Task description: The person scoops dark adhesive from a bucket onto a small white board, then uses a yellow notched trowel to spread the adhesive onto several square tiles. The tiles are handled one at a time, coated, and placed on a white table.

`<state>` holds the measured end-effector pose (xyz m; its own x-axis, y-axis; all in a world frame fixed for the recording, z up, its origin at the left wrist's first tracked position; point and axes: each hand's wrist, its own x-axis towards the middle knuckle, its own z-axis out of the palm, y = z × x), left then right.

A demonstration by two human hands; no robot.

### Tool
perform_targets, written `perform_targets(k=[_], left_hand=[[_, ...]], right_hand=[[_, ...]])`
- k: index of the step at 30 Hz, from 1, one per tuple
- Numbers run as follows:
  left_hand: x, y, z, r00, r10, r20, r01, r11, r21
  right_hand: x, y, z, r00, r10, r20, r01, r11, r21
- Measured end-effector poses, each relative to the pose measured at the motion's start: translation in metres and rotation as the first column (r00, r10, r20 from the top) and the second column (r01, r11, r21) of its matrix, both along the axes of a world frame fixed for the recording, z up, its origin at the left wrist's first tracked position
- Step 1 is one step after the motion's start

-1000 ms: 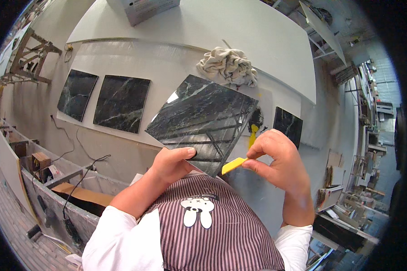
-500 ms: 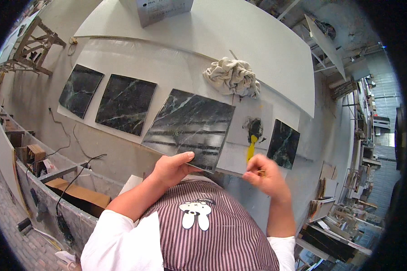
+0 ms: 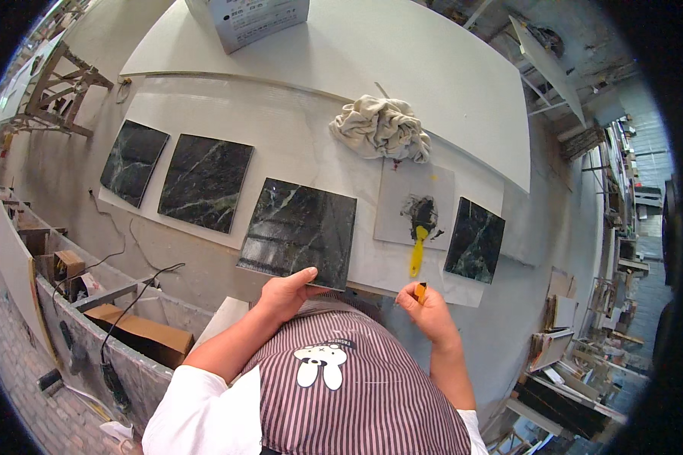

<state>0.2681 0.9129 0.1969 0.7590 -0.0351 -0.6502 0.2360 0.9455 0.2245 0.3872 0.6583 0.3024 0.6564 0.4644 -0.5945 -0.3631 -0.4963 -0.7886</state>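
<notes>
My left hand [image 3: 287, 296] grips the near edge of a dark green marble tile [image 3: 300, 231] with pale veins, thumb on top and the other fingers underneath. Part of that tile reflects light. Closed around a small orange-and-black tool [image 3: 420, 291], my right hand [image 3: 432, 312] is just in front of the table edge; most of the tool is hidden in the fingers. Beyond it, a yellow scraper [image 3: 417, 254] lies with its blade end in black paste [image 3: 422, 211] on a grey square board [image 3: 391, 189].
Two dark marble tiles [image 3: 205, 182] [image 3: 133, 163] lie to the left, another [image 3: 475, 240] to the right, on a pale slab [image 3: 182, 98]. A crumpled cloth [image 3: 379, 127] sits behind the grey board. At the back stands a box [image 3: 262, 23]. A trough [image 3: 144, 296] with cardboard is at left.
The marble tile in my left hand has shifted left and its far edge has come nearer. My right hand has drawn back toward me, and the orange tool now shows clearly.
</notes>
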Motion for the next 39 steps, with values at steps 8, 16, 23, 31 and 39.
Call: perform_targets(k=[8,16,23,31,39], left_hand=[[-0.001,-0.008,-0.017,0.968,-0.027,-0.251,0.051,0.995,0.087],[-0.037,0.023,0.006,0.859,-0.484,-0.165,0.508,0.771,0.385],[-0.067,0.181,-0.004,0.926,0.323,-0.195,0.107,0.271,0.957],[-0.029,0.254,-0.055,0.866,0.454,-0.209,0.452,-0.535,0.714],[-0.033,0.235,-0.056,0.78,0.518,-0.35,0.581,-0.393,0.713]], right_hand=[[0.015,-0.009,-0.004,0.999,-0.028,-0.022,0.026,0.998,-0.06],[0.029,-0.01,-0.013,0.998,0.066,0.005,-0.066,0.995,-0.072],[0.024,0.065,-0.004,0.964,0.207,-0.164,-0.171,0.962,0.211],[-0.023,0.263,-0.081,0.879,0.437,0.189,-0.468,0.867,0.17],[-0.059,0.335,-0.128,0.867,0.397,0.301,-0.399,0.915,-0.057]])
